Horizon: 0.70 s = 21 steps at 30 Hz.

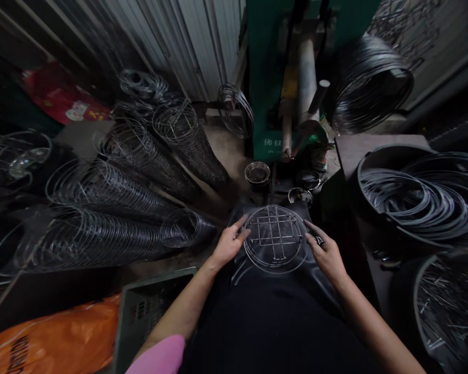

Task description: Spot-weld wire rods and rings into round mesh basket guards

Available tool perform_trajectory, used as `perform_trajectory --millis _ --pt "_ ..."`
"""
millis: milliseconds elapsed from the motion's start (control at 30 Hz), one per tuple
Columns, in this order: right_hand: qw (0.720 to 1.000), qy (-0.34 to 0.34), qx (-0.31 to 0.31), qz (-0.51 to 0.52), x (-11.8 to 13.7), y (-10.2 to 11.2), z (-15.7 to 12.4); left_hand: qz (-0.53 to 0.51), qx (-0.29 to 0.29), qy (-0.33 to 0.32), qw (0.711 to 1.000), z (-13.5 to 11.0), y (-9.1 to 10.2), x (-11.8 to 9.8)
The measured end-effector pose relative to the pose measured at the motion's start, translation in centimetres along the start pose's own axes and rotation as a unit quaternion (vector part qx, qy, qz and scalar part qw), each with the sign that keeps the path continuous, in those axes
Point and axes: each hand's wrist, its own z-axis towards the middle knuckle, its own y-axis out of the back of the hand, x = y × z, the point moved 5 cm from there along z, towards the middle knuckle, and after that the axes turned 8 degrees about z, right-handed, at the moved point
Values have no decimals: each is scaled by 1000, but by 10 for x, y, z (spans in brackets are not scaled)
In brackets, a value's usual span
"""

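A round wire rack (273, 236) with a grid of crossed wires lies flat on my dark apron-covered lap. My left hand (228, 243) pinches its left rim with thumb and fingers. My right hand (324, 252) grips the right rim, fingers curled around the wire. Both forearms reach in from the bottom of the view. Just beyond the rack stands a green welding machine (269, 78) with a vertical metal rod.
Long stacks of finished wire racks (113, 208) lie on the left floor. Black tubs of wire rings (425, 197) and straight wire pieces (448, 306) sit on the right. A grey crate (148, 311) and an orange bag (58, 337) are at the lower left.
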Motion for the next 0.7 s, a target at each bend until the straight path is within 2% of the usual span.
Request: perform_trajectory --millis 133,300,533,700 --pt "999 34 8 -41 -1 0 5 -30 12 -10 999 8 -2 7" --pt "998 31 0 -61 -29 -5 27 -18 8 -12 1000 28 -4 11" --pt "1000 -5 12 -23 -51 -8 20 -52 123 -40 990 18 -12 17" --pt "999 -1 18 -33 -58 -9 24 18 78 -20 997 23 -13 29"
